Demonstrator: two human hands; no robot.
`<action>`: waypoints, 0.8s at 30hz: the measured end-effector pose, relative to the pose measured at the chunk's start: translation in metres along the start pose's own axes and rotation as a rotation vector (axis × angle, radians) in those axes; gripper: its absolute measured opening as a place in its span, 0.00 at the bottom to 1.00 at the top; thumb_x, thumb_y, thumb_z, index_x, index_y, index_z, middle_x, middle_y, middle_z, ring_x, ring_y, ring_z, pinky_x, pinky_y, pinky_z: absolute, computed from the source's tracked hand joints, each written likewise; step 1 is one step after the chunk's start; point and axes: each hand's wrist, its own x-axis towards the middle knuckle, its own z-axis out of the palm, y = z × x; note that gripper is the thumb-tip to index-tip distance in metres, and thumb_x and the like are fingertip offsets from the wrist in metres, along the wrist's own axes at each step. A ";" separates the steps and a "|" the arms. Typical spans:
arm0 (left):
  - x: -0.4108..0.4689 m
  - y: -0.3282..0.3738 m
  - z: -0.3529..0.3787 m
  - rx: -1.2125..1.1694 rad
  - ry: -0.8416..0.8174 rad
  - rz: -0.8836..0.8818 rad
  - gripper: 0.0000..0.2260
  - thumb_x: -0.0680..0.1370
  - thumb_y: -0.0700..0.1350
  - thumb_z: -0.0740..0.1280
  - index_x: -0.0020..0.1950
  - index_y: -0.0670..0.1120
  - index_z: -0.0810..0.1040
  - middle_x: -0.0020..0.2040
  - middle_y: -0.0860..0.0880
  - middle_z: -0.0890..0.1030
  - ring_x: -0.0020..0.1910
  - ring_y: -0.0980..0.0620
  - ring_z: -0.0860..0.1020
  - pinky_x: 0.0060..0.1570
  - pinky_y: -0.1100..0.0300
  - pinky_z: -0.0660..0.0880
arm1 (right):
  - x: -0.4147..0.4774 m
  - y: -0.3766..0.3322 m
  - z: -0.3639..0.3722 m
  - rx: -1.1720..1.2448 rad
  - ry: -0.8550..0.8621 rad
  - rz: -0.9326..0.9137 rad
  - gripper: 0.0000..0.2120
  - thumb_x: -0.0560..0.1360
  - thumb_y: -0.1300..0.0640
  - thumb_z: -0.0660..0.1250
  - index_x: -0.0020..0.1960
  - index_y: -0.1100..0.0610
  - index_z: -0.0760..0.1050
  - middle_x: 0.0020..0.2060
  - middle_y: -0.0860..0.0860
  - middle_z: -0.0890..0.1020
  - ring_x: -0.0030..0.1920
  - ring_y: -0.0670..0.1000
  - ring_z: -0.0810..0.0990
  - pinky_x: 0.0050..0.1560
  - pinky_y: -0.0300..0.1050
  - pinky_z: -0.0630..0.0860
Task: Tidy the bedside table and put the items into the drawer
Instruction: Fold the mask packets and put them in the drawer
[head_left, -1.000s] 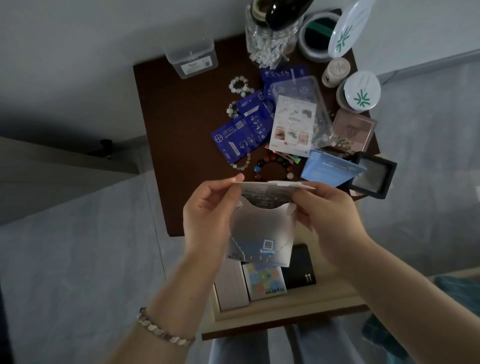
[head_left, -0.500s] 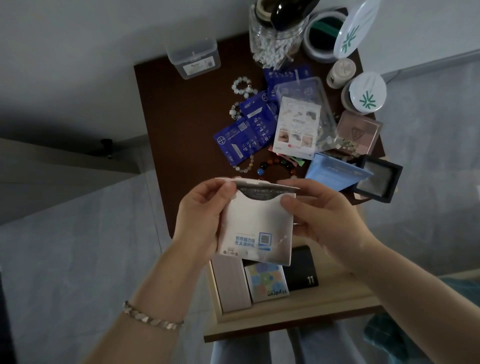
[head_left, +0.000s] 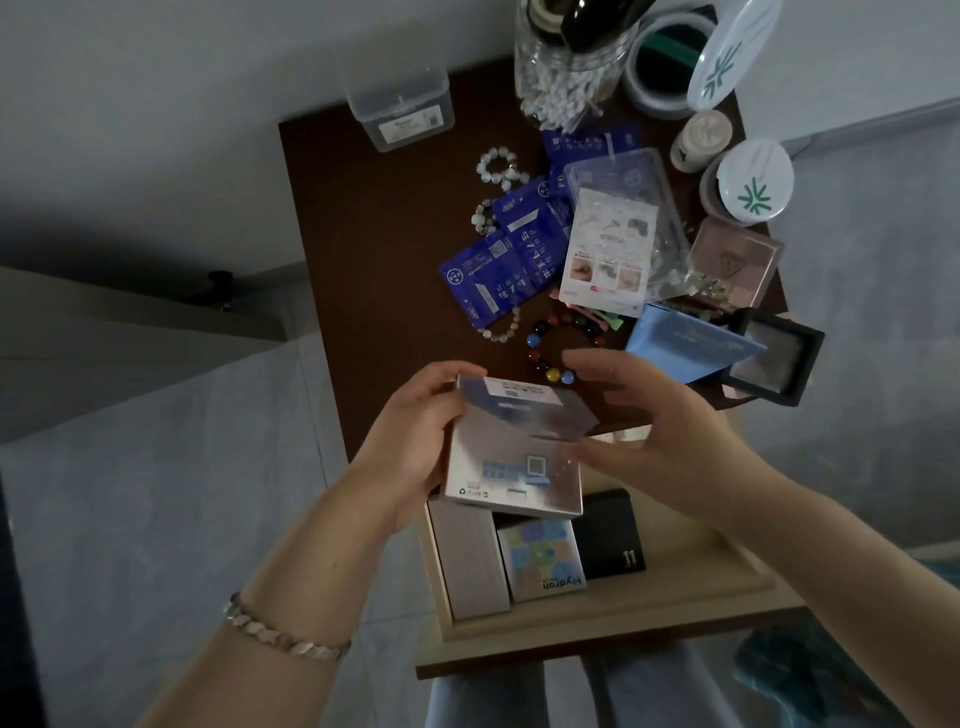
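a square silver cardboard box (head_left: 511, 478) with a blue printed label is held in the air above the open pale wooden drawer (head_left: 597, 618), its top flap (head_left: 524, 410) lifted and tilted toward the right. the left hand (head_left: 415, 431) grips the box along its left edge, fingers (head_left: 457, 371) curled over the top corner and thumb behind. the right hand (head_left: 660, 431) hovers at the box's right side with its fingers apart and relaxed; the thumb tip lies by the box's front face, and whether it touches cannot be told. directly under the box, inside the drawer, three smaller boxes stand in a row: a plain grey one (head_left: 470, 556), a white one with coloured patches (head_left: 543, 558) and a black one marked 11 (head_left: 610, 540). just beyond the box, on the dark brown bench (head_left: 374, 249), lies a bracelet of multicoloured beads (head_left: 540, 343), partly hidden by the right hand. farther beyond the box sit dark blue foil sachets (head_left: 493, 275) and a white printed packet (head_left: 608, 254). to the right of the box and beyond it are a light blue flat packet (head_left: 685, 345) and a black square frame case (head_left: 779, 358) hanging over the bench edge. farthest from the box stand a glass jar of cotton swabs (head_left: 561, 78) and a clear lidded plastic tub (head_left: 400, 98). a silver link bracelet (head_left: 280, 631) circles the left wrist.
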 end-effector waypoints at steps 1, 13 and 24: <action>0.000 0.001 0.000 0.021 0.007 -0.006 0.11 0.80 0.40 0.57 0.47 0.52 0.77 0.44 0.46 0.80 0.40 0.47 0.79 0.37 0.55 0.74 | 0.000 -0.004 0.000 -0.041 -0.015 -0.036 0.24 0.69 0.53 0.71 0.59 0.37 0.66 0.51 0.32 0.72 0.54 0.35 0.74 0.52 0.30 0.73; -0.006 -0.002 0.015 -0.033 0.164 0.117 0.10 0.80 0.41 0.60 0.47 0.55 0.77 0.45 0.48 0.80 0.40 0.51 0.80 0.38 0.56 0.78 | 0.007 -0.017 0.000 -0.022 0.031 -0.082 0.05 0.75 0.45 0.57 0.45 0.40 0.72 0.39 0.41 0.76 0.40 0.35 0.74 0.37 0.28 0.69; -0.001 0.003 0.020 -0.158 0.277 0.120 0.09 0.79 0.48 0.61 0.48 0.58 0.79 0.49 0.49 0.81 0.47 0.46 0.81 0.49 0.49 0.77 | -0.011 -0.007 0.016 -0.111 0.188 -0.285 0.15 0.75 0.47 0.57 0.47 0.55 0.77 0.45 0.44 0.79 0.48 0.42 0.77 0.43 0.40 0.77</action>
